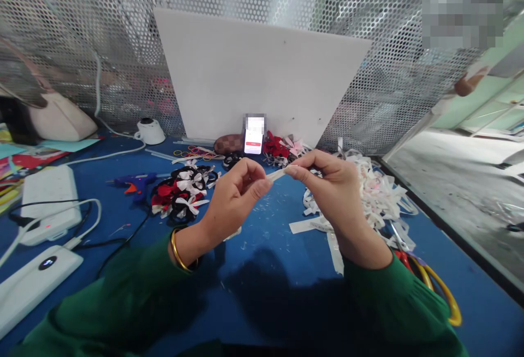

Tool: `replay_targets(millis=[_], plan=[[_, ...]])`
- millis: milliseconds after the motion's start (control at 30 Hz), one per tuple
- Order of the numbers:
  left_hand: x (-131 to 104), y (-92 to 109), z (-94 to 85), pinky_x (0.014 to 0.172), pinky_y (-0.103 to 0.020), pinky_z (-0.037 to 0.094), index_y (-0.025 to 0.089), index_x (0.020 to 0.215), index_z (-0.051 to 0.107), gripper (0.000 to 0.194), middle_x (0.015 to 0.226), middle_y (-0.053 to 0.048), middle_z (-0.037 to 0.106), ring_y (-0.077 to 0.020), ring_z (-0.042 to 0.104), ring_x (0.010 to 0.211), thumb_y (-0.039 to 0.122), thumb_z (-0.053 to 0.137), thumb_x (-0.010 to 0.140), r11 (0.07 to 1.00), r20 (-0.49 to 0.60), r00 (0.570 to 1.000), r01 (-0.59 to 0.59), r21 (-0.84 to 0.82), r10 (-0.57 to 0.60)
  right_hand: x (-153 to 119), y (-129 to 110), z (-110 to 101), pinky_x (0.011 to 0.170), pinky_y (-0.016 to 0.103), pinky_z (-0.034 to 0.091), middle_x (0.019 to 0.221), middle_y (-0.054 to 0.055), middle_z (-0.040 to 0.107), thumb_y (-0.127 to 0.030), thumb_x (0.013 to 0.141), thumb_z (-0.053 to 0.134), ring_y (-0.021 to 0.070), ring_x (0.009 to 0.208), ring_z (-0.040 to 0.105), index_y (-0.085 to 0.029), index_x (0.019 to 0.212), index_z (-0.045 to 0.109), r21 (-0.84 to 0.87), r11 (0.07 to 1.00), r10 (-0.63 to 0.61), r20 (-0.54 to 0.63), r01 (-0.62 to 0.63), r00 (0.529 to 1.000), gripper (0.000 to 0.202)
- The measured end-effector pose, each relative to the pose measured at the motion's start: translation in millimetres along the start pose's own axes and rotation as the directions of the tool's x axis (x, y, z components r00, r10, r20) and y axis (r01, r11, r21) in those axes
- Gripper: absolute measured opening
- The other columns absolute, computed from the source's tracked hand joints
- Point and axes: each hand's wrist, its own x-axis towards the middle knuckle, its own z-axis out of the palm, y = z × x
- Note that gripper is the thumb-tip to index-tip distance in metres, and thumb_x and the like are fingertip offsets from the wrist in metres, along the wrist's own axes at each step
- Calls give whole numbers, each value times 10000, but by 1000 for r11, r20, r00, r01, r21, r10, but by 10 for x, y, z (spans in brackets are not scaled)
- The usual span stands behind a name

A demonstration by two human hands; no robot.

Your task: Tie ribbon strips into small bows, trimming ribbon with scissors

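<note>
A short piece of white ribbon is stretched between my two hands, above the middle of the blue table. My left hand pinches one end between thumb and forefinger. The other end is in the closed fingertips of my right hand. Beyond my left hand lies a pile of hair ties with red, white and black bows. A heap of white ribbon pieces spreads out past my right hand, partly hidden by it. A flat printed white strip lies under my right wrist.
A blue glue gun with a black cord lies to the left. Further left are a white power strip and a power bank. Yellow-handled scissors rest at the right. A lit phone leans against a white board.
</note>
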Motion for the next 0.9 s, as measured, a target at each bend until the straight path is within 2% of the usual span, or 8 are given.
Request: replay_targets(millis=[100,167,367,500,600,733,900], plan=[[-7,-23,12,518,-241,314,207,822,535,279,664,56,468,-90,377,563,398,736,855,996,-28,999,-15,87,17,-7,-4,5,637,285,492,713,-14,713,-229,814,782,146,672,634,-206,726,715,11,1000,-9,13,8,1000,113],[1,-40,18,504,-235,303,203,792,536,266,641,57,467,-88,373,554,382,715,872,991,-58,998,-24,135,32,-13,-8,5,641,284,489,718,-13,716,-222,818,777,146,681,638,-203,729,716,12,1000,-13,22,13,1000,109],[34,-71,25,476,-223,306,194,740,533,284,604,55,471,-87,384,541,375,706,873,991,-124,992,-7,135,24,-23,-17,8,645,273,481,722,-15,719,-206,826,771,135,686,640,-197,730,714,7,999,-42,30,42,999,112],[43,-80,31,513,-211,376,192,812,591,231,654,45,541,-91,469,582,355,752,836,996,-165,986,5,92,10,-24,-27,11,641,276,481,723,-13,718,-216,831,773,136,685,640,-201,725,710,9,998,-57,34,57,998,124],[37,-75,27,556,-210,433,192,901,681,172,703,25,620,-100,542,626,340,745,843,997,-145,989,3,83,9,-25,-38,6,638,278,483,721,-12,716,-216,828,774,138,680,637,-202,724,707,10,998,-61,31,61,998,124],[21,-70,13,528,-196,427,176,776,708,177,662,14,648,-93,544,592,331,720,861,991,-153,988,-13,132,33,-40,-69,26,631,272,481,714,-15,705,-221,828,769,132,672,624,-201,723,702,42,998,-46,24,45,999,126],[10,-85,29,507,-180,432,174,748,714,153,633,20,656,-82,540,560,294,726,844,992,-216,973,-60,107,82,-104,-122,139,631,270,496,685,-17,693,-227,806,775,134,660,631,-201,700,691,170,985,-14,182,-18,983,138]])
